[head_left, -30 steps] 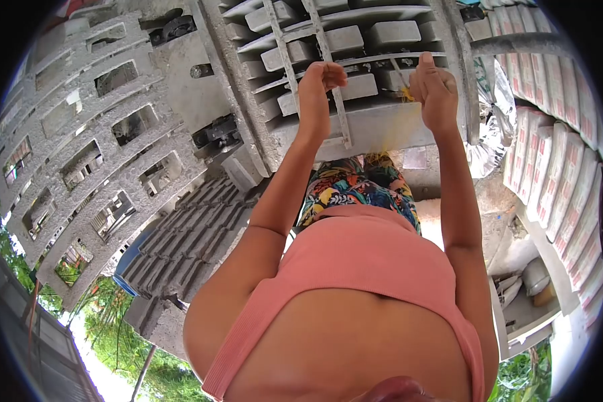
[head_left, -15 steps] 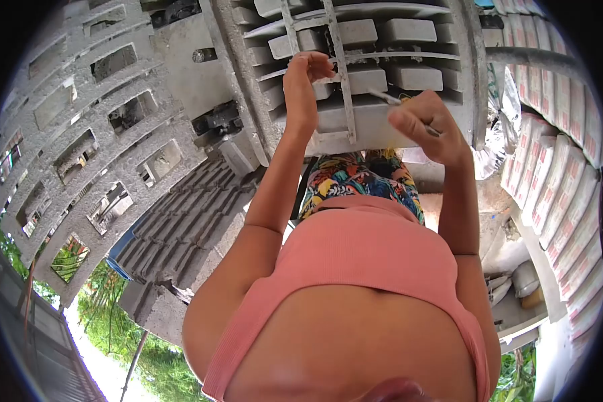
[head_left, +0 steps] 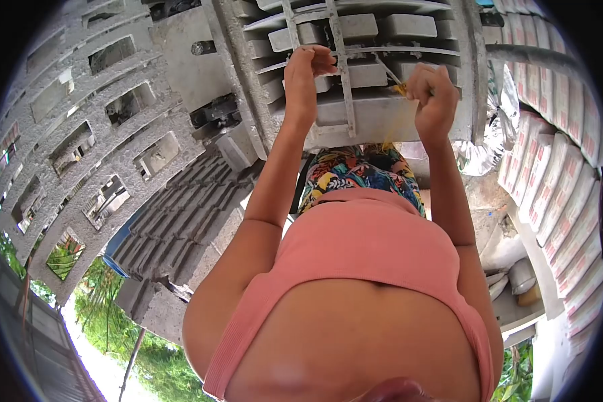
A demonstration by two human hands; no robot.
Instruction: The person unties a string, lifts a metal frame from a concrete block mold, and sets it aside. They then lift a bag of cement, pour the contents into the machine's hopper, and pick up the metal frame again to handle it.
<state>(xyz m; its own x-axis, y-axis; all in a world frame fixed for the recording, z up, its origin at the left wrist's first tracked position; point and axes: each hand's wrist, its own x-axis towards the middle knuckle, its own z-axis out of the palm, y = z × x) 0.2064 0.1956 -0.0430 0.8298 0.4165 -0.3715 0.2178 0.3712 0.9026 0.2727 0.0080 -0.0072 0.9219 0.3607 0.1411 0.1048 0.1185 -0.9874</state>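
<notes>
My left hand (head_left: 303,84) is raised beside an upright strip (head_left: 340,74) of a grey concrete grid, its fingers loosely bent and apart, with nothing visible in them. My right hand (head_left: 433,100) is closed in a fist around a thin, pale metal rod-like tool (head_left: 388,70), whose tip points up and left against the grid. Something yellow (head_left: 400,88) shows by the fist, and a faint yellow streak runs down from it. Rectangular grey blocks (head_left: 368,76) sit in the slots between thin horizontal slats (head_left: 402,51).
A perforated concrete block wall (head_left: 117,144) rises on the left, above stacked grey ridged pieces (head_left: 181,208). On the right are stacked pale packs (head_left: 563,174) and a shiny plastic bag (head_left: 492,141). A metal pot (head_left: 522,275) stands lower right.
My right hand has moved up and slightly right, and the tool's tip has swung upward toward a slat. My left hand has stayed nearly in place.
</notes>
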